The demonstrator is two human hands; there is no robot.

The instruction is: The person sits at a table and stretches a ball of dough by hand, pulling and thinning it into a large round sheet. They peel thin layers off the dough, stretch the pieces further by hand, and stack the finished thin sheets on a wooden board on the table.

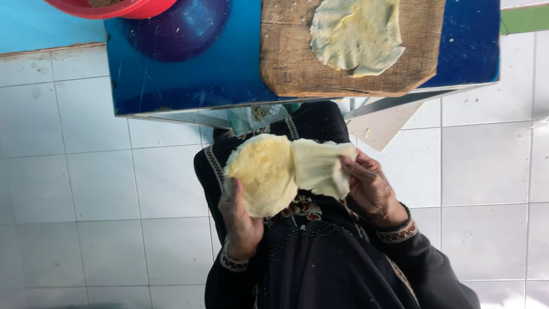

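The floor is made of white square tiles. A low blue table stands on it. On the table lies a brown wooden board with one thin flat dough sheet on top. A red bowl sits at the table's far edge. Below the table, over a dark lap, the left hand grips a round yellow flatbread. The right hand pinches a thin pale layer joined to it.

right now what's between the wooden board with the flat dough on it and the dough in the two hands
In the head view, the blue table's front edge and a crumpled clear plastic bag hanging below it lie between the wooden board and the held dough.
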